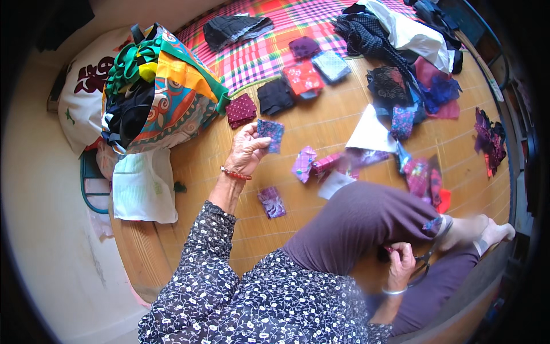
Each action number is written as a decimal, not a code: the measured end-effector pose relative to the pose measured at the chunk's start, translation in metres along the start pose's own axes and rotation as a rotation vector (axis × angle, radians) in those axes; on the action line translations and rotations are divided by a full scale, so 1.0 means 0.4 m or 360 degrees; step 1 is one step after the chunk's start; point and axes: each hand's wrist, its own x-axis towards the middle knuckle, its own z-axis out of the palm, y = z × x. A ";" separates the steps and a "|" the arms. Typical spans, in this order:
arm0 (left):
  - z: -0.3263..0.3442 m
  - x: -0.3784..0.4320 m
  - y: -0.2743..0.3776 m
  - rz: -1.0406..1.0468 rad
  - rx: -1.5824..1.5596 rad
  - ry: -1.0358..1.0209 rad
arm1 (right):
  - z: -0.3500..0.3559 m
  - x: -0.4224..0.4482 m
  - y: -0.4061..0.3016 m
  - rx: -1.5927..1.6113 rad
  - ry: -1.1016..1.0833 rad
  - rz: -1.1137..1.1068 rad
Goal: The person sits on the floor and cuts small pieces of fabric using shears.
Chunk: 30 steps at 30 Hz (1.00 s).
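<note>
My left hand point(249, 146) pinches a small blue floral fabric piece point(270, 136) above the bed mat, just below a stack of maroon dotted cloth squares point(240, 111). Beside that stack lie folded black cloth point(275, 96) and red flowered cloth point(303, 78). My right hand point(401, 263) is low between my bent legs, its fingertips closed on a small dark red scrap point(389, 249). Dark-handled scissors point(425, 259) lie against my leg beside this hand; whether the hand touches them is unclear. A purple patterned piece point(271, 202) rests flat below my left hand.
A colourful bag point(184, 107) stuffed with cloth stands at the upper left, near a white plastic bag point(144, 187). Mixed scraps point(326, 163) and a white cloth piece point(370, 131) lie beyond my knee. Dark and white garments point(419, 38) are heaped at the upper right.
</note>
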 end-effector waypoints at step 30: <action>0.279 0.548 0.092 -0.0078 0.0979 -0.0349 | -0.019 0.069 0.002 -0.0146 -0.0067 -0.0123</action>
